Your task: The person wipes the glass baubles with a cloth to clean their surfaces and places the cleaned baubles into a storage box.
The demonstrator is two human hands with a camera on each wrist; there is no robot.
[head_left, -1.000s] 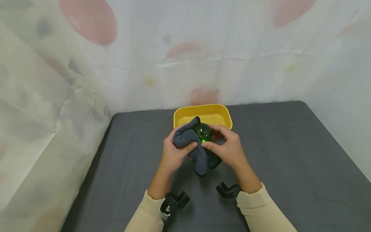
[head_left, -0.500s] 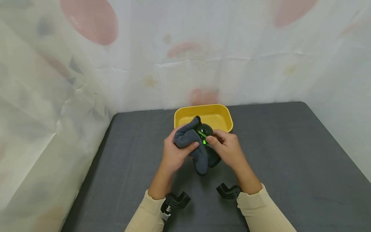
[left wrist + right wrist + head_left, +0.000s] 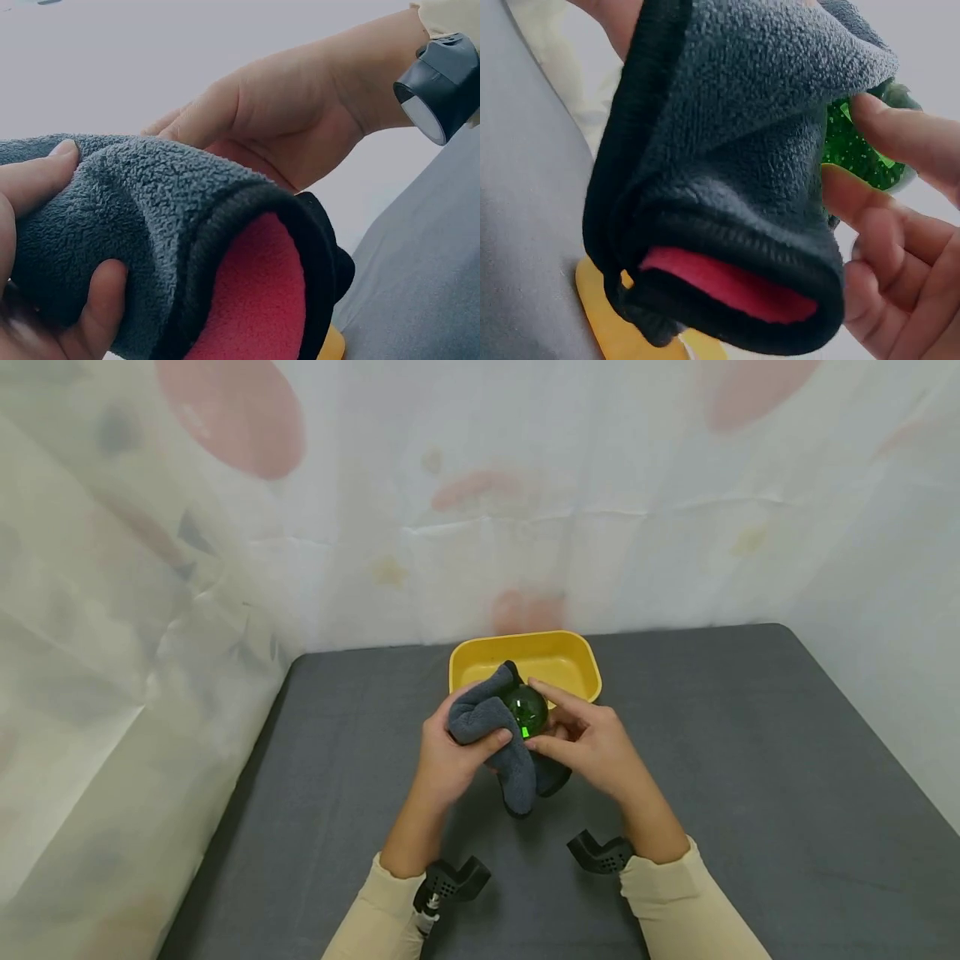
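The green glass ball point(image 3: 527, 712) looks smooth, slippery and breakable. The left hand point(image 3: 450, 762) clutches the soft grey cloth point(image 3: 495, 727) around it; the right hand point(image 3: 592, 747) pinches its bare side with thumb and fingertips.

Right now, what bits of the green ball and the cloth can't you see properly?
- Green ball: mostly hidden in all views, wrapped by the grey cloth and covered by fingers; absent from the left wrist view.
- Cloth's red lining: hidden in the head view, folded inside.
- Yellow tub: front part hidden behind cloth and hands.
- Left hand palm: hidden under the cloth.
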